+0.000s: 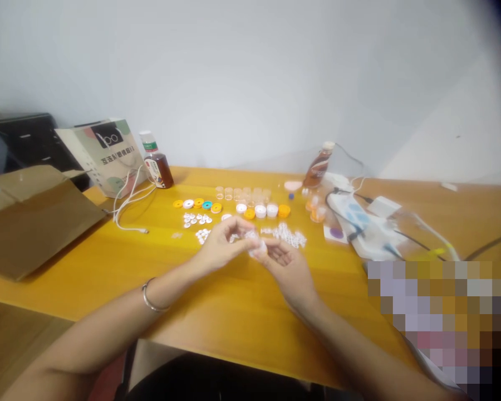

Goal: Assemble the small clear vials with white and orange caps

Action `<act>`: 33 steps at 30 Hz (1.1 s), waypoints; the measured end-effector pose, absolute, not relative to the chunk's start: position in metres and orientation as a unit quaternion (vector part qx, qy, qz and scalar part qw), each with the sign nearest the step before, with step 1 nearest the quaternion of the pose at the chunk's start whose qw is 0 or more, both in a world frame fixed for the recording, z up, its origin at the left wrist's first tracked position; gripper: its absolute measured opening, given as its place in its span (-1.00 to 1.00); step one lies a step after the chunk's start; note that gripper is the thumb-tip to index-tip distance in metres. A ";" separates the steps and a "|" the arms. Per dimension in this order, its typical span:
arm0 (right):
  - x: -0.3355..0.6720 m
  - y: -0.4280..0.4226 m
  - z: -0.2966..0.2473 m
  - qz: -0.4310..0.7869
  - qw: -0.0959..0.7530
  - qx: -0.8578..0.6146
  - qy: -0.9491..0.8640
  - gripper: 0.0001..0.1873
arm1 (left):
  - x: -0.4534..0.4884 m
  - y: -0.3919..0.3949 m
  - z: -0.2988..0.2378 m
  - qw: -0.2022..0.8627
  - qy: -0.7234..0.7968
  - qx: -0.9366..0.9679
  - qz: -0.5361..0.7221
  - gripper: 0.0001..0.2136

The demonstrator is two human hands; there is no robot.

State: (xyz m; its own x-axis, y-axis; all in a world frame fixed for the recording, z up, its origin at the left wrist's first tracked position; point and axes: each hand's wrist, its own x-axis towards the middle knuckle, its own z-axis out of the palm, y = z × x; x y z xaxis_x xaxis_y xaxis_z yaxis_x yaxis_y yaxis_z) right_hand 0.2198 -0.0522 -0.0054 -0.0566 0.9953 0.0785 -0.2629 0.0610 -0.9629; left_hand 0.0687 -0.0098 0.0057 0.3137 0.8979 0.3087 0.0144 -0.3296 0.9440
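Fingers of the left hand (pixel 221 243) and the right hand (pixel 284 266) met over the yellow tabletop (pixel 167 273), closed together on a small clear piece (pixel 255 245), just before scattered white caps (pixel 290 236) and a row of coloured lids (pixel 198 204).

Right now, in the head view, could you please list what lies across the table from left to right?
Cardboard box, paper bag, brown bottle, row of clear cups, tilted bottle, power strip.
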 end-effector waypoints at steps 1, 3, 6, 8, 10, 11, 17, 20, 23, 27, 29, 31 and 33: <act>0.220 -0.052 -0.006 0.557 0.561 -0.398 -0.465 -0.71 | 0.069 -0.010 0.005 0.466 0.348 0.660 0.475 -0.74; 0.220 -0.051 -0.008 0.564 0.561 -0.394 -0.460 -0.72 | 0.067 -0.008 0.005 0.491 0.330 0.663 0.459 -0.76; 0.221 -0.051 -0.010 0.608 0.549 -0.363 -0.445 -0.80 | 0.059 -0.004 0.008 0.564 0.249 0.668 0.416 -0.75; 0.221 -0.052 -0.010 0.632 0.536 -0.345 -0.442 -0.81 | 0.054 -0.001 0.010 0.607 0.198 0.667 0.384 -0.72; 0.220 -0.051 -0.008 0.627 0.538 -0.346 -0.445 -0.80 | 0.053 0.000 0.012 0.615 0.182 0.673 0.369 -0.69; 0.220 -0.051 -0.008 0.613 0.548 -0.354 -0.447 -0.79 | 0.053 0.000 0.013 0.603 0.190 0.679 0.373 -0.67; 0.220 -0.049 -0.009 0.575 0.573 -0.367 -0.454 -0.76 | 0.060 -0.004 0.011 0.518 0.277 0.673 0.450 -0.65; 0.221 -0.049 -0.009 0.628 0.552 -0.342 -0.429 -0.82 | 0.059 -0.004 0.012 0.567 0.229 0.676 0.412 -0.70; 0.221 -0.050 -0.008 0.630 0.556 -0.340 -0.423 -0.82 | 0.058 -0.005 0.013 0.580 0.222 0.682 0.387 -0.66; 0.220 -0.051 -0.008 0.605 0.564 -0.359 -0.432 -0.81 | 0.061 -0.006 0.010 0.542 0.263 0.669 0.436 -0.64; 0.220 -0.051 -0.008 0.618 0.559 -0.351 -0.428 -0.82 | 0.062 -0.006 0.009 0.575 0.233 0.660 0.424 -0.63; 0.219 -0.051 -0.008 0.615 0.559 -0.350 -0.432 -0.81 | 0.063 -0.006 0.008 0.595 0.215 0.660 0.405 -0.64; 0.219 -0.051 -0.008 0.597 0.566 -0.360 -0.440 -0.77 | 0.063 -0.006 0.009 0.571 0.236 0.660 0.426 -0.65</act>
